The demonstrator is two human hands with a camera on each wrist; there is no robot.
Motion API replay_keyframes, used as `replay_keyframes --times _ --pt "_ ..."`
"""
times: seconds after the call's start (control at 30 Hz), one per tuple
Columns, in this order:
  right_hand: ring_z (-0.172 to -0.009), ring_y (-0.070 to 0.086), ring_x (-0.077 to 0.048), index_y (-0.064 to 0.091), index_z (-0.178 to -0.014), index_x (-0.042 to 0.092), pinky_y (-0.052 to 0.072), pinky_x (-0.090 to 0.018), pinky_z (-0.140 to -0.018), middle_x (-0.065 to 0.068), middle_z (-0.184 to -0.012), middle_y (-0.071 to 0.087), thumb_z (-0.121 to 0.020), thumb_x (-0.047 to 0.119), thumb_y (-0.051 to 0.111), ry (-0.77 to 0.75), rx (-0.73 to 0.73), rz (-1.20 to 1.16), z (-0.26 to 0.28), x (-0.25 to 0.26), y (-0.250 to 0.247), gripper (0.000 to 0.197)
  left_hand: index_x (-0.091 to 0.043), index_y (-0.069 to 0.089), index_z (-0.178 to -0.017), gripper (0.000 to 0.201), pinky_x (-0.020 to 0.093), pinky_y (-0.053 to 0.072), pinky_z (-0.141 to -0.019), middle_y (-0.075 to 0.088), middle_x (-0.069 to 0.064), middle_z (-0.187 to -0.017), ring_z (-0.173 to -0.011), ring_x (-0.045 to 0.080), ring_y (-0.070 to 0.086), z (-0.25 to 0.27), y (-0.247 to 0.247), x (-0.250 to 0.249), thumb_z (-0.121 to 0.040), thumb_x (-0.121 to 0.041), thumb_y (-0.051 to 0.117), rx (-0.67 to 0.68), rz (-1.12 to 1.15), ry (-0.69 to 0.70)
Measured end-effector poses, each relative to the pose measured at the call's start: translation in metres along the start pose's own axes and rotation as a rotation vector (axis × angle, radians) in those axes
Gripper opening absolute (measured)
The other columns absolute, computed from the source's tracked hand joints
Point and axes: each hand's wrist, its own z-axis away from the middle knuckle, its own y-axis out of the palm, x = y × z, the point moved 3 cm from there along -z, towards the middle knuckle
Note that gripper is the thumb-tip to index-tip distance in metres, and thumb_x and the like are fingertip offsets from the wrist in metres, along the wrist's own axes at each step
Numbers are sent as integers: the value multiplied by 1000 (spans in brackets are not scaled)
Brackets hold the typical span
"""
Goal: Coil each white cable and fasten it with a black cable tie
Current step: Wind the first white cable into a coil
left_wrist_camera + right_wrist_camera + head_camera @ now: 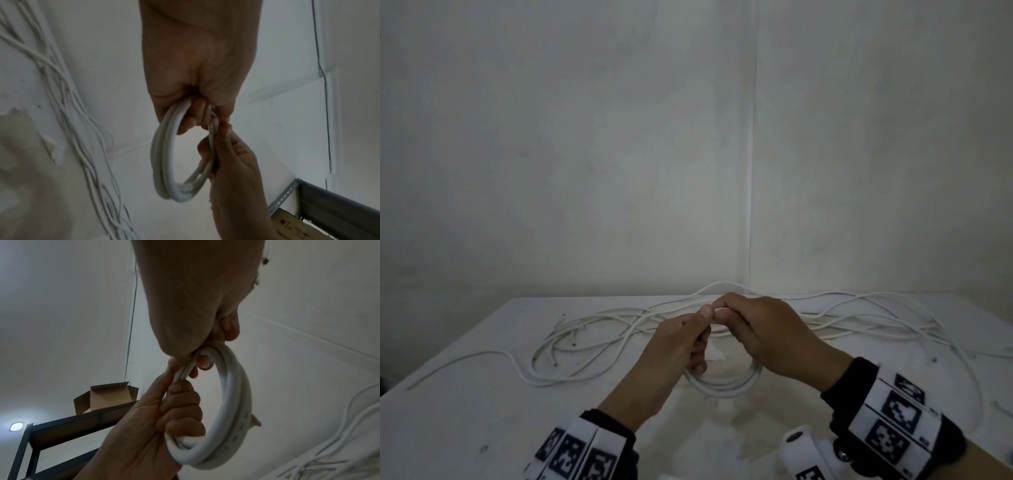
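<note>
A white cable wound into a small coil [722, 385] hangs between my two hands above the table [482, 394]. My left hand [697, 337] grips the coil's left side, fingers curled round the strands. My right hand [732, 317] grips the top of the coil, thumb and fingers meeting the left thumb. In the left wrist view the coil [164, 162] hangs from my left hand [195, 113], with the right hand [228, 149] on its far side. In the right wrist view my right hand [205, 353] holds the coil [232, 402] and my left hand [180, 410] wraps its lower left. No black cable tie shows.
Several loose white cables [619, 320] lie tangled across the back of the table, spreading right [876, 318] and one trailing left [465, 359]. A white scrap [715, 354] lies under the hands. The wall stands close behind. A metal shelf [61, 426] carries an open cardboard box [107, 397].
</note>
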Motion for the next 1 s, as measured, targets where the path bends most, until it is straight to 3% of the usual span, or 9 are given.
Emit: replay_keyframes --times 0.07,0.13,0.27,0.37,0.53,0.67,0.83,0.93,1.0 --pt "-58 48 -8 54 -80 29 40 -31 -64 12 -59 50 -98 44 30 57 -2 -125 1 -5 -1 33 -13 42 -60 39 19 33 -41 30 -8 -45 -37 7 27 1 1 3 -92 -33 48 -45 70 -1" --pt "-54 46 -7 46 -69 34 38 -29 -62 12 -55 50 -98 32 34 83 -34 -216 2 -8 -2 31 -12 43 -60 39 18 33 -39 28 -9 -43 -35 6 26 1 2 3 -92 -34 46 -73 138 10" --pt "-53 46 -12 47 -76 26 38 -30 -57 13 -53 45 -94 42 29 74 -95 -182 3 -8 -1 30 -12 44 -60 39 19 35 -42 28 -9 -42 -35 6 28 4 6 4 -93 -34 45 -62 176 16" --pt "-59 49 -19 53 -87 16 33 -28 -56 12 -57 45 -86 44 22 53 -97 -101 5 -11 3 42 -12 45 -61 39 22 39 -47 28 -7 -44 -37 8 29 3 5 3 -94 -34 43 22 126 -15" --pt "-65 53 -24 54 -94 15 32 -32 -59 5 -68 51 -79 60 5 10 -92 -2 8 -10 6 69 -8 54 -56 48 32 48 -59 43 3 -46 -41 16 45 -1 -4 -5 -97 -29 37 156 21 -106" --pt "-58 53 -26 56 -91 13 34 -32 -55 7 -63 48 -79 71 -2 -31 -121 12 4 -7 4 82 -11 47 -54 46 22 35 -44 27 -4 -43 -36 10 27 0 1 -11 -95 -32 42 101 23 -105" --pt "-61 51 -21 55 -90 18 39 -36 -61 6 -65 50 -84 60 13 -34 -110 -97 4 -6 3 60 -12 40 -56 42 18 22 -36 25 -9 -39 -34 7 20 2 8 -9 -94 -30 45 -17 52 -58" --pt "-75 55 -17 58 -98 17 45 -35 -71 4 -80 58 -91 50 22 -4 -96 -152 7 -9 -2 49 -12 41 -55 42 18 21 -35 27 -8 -39 -34 7 21 2 2 -8 -93 -29 47 -72 77 -45" --pt "-76 52 -14 62 -102 15 43 -32 -67 1 -85 56 -93 39 32 -59 -156 -57 8 -10 -11 40 -12 40 -54 43 17 21 -34 26 -8 -39 -33 7 20 1 -4 -8 -93 -28 47 -112 91 -36"
